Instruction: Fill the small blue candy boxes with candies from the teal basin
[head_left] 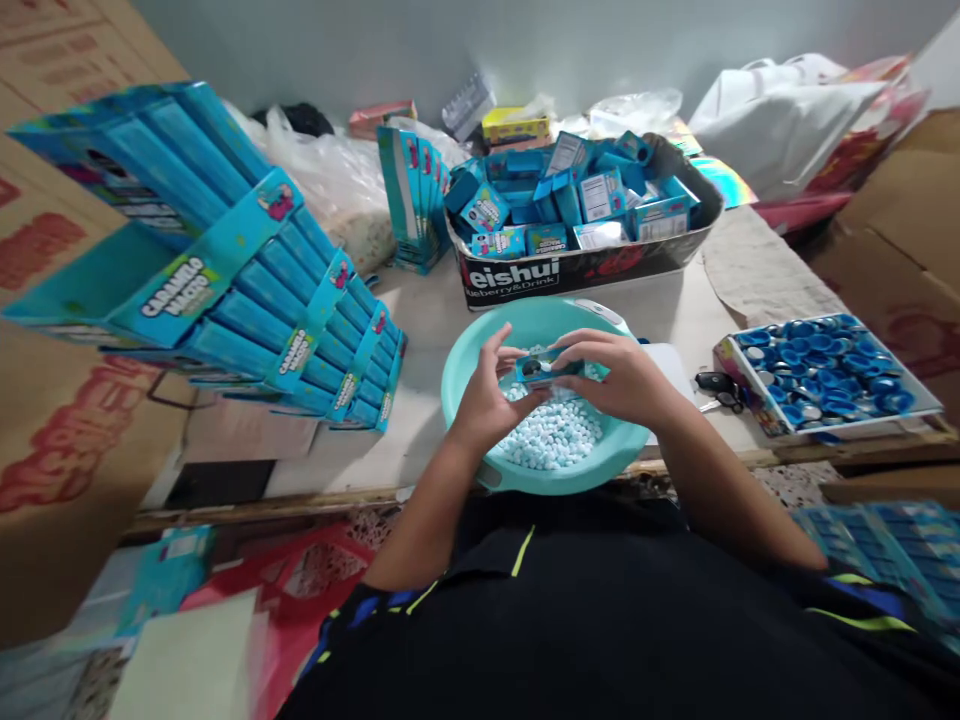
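Both hands hold a small blue candy box (531, 368) over a turquoise basin (466, 352). My left hand (491, 392) grips the box's left end and lower edge, with fingers and thumb bent around it. On the other end, my right hand (611, 372) pinches the box, its fingers over the top. Loose white and pale blue candies (551, 438) lie in the basin below. Whether the box has anything inside cannot be made out.
A cardboard tray (592, 268) heaped with small blue boxes stands behind the basin. Stacked blue display boxes (225, 290) rise at left. To the right are keys (720, 390) and a shallow box of blue caps (832, 370). Large cartons (60, 330) flank the table.
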